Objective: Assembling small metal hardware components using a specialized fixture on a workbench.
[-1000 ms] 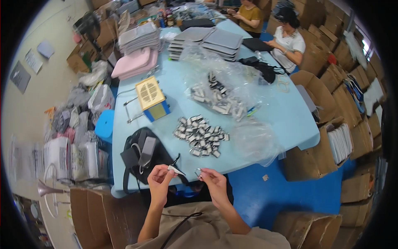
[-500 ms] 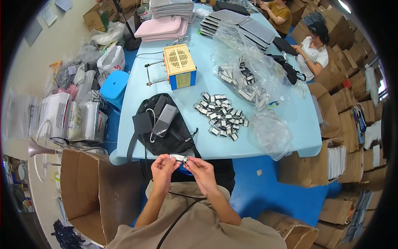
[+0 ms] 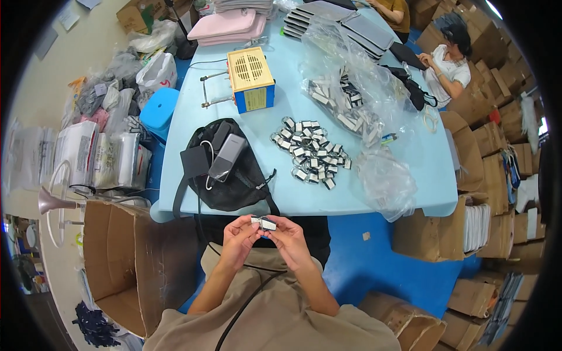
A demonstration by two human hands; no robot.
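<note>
Just off the table's front edge, a small black-and-white strap piece (image 3: 265,223) is pinched between my two hands. It had a metal ring at one end, which my fingers now mostly cover. My left hand (image 3: 236,240) has thumb and fingers closed on its left end. On the other end, my right hand (image 3: 291,240) is closed in the same way, and the fingertips of both hands nearly meet. A pile of similar strap pieces with metal rings (image 3: 310,153) lies on the table ahead. Behind it, a clear plastic bag (image 3: 328,55) spills more of them.
The light blue table (image 3: 287,202) holds a black mesh bag (image 3: 234,196) with a power bank (image 3: 229,157), a yellow-and-blue box device (image 3: 252,79), and stacked pink and grey sleeves. An open cardboard box (image 3: 167,257) stands at my left. Two people sit at the far right.
My right hand has shifted inward, and the hands are closer together. The strap piece has turned, its white part now nearer my right fingers. The view has tilted slightly.
</note>
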